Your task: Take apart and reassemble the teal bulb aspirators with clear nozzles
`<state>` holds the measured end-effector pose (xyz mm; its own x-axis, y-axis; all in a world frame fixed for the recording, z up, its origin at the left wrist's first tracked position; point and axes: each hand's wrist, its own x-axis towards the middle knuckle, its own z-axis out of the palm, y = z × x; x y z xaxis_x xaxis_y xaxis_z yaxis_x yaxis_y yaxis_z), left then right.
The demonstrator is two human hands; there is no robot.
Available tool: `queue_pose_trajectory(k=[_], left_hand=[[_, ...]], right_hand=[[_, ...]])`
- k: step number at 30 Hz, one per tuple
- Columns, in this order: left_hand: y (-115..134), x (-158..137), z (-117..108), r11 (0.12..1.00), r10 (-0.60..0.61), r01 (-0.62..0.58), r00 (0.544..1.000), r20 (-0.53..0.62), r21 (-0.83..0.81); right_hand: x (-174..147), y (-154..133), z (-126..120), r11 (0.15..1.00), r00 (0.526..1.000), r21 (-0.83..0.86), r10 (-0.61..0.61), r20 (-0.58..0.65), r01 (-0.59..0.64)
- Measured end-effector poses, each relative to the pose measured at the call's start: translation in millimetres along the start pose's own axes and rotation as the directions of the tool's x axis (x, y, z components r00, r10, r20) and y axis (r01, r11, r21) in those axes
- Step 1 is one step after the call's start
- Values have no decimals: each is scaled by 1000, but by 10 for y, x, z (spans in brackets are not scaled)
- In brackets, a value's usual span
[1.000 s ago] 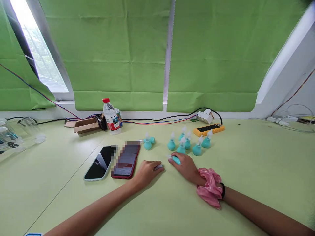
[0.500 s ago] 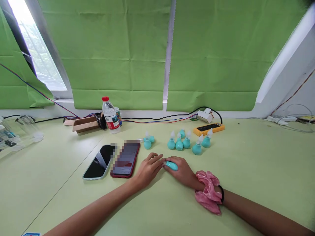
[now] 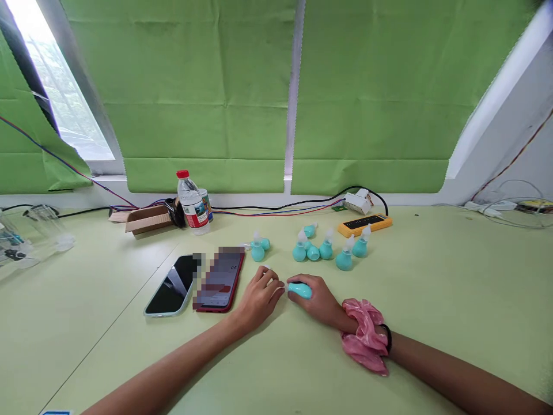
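While the pale green surface (image 3: 410,300) spreads beneath everything, we read "06" on the red-cased phone (image 3: 223,279); the label on the bottle (image 3: 192,202) is too small for us to read. Unlike a second ago, two bulbs in the teal cluster (image 3: 326,249) lie tipped. Our right hand's (image 3: 318,295) fingers wrap another teal bulb (image 3: 300,290), between our hands; our left hand's (image 3: 259,295) curled fingers near its tip, gripping or not, we cannot tell.

I'm looking at some kinda office or workroom, I think: green blinds (image 3: 185,69) up top, cables (image 3: 259,208) mid-frame, long pale table (image 3: 453,276) below.
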<state>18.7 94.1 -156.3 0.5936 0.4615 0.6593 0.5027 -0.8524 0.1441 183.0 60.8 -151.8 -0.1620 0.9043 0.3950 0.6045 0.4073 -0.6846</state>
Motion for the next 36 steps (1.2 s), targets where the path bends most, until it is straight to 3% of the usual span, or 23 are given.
queue_pose_trajectory(k=[6,13,28,31,36], left_hand=[[21,11,-32,1000,-6,8,995,101,-24],[28,-14,-36,996,-46,52,996,73,-75],[-9,-45,-19,977,120,-121,993,19,173],[-8,-33,-30,985,97,-102,994,42,138],[-23,-9,-23,999,-33,31,999,35,40]], right_hand=[[3,9,3,999,999,-13,-35,-1,35],[-8,-7,13,996,997,-50,-71,23,72],[-9,17,23,998,999,-65,-7,-35,5],[-11,19,22,998,999,-70,-14,-32,11],[-15,26,23,995,999,-91,-34,-22,32]])
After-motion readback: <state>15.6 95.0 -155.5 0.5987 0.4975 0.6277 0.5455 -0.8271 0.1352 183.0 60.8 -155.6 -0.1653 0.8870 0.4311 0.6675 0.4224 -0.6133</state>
